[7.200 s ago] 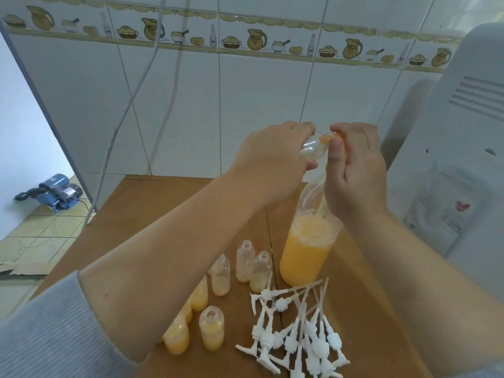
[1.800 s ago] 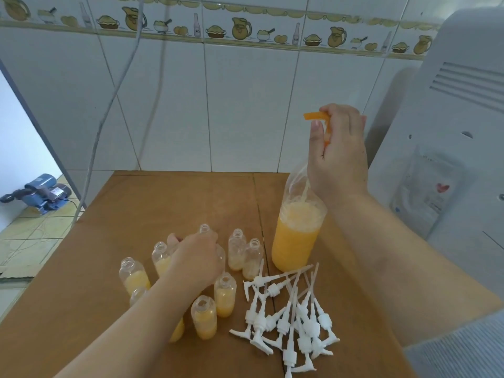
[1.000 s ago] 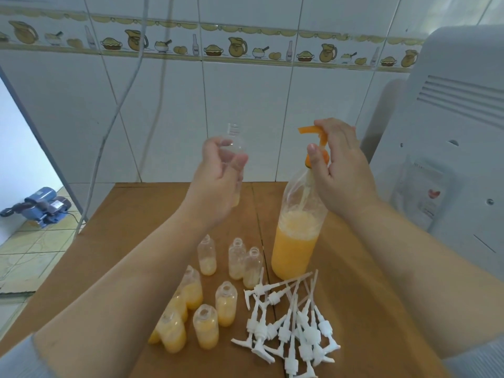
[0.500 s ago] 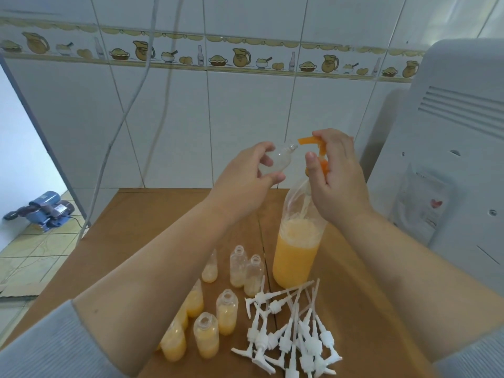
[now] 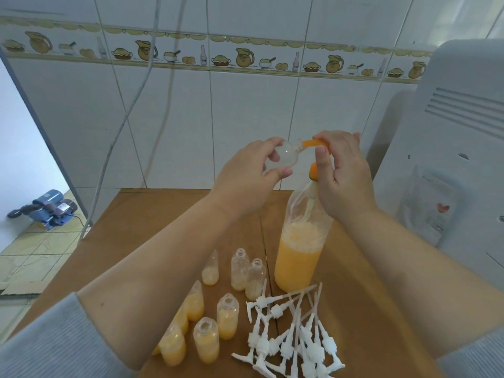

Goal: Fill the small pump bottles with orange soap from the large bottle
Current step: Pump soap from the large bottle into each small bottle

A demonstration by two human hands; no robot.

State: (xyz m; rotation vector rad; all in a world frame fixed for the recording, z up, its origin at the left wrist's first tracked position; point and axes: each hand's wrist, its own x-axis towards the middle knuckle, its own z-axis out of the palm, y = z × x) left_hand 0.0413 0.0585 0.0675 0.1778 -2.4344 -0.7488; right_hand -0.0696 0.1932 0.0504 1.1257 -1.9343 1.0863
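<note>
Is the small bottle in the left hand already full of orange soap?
No, the small bottle held by the left hand at the orange pump spout looks clear and empty.

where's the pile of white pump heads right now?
Head view: the pump heads lie loose on the wooden table, lower right of centre, just in front of the large bottle.

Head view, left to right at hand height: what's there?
Blue pump on the floor → hanging cable → left hand → small bottle → orange spout → right hand → white appliance.
</note>
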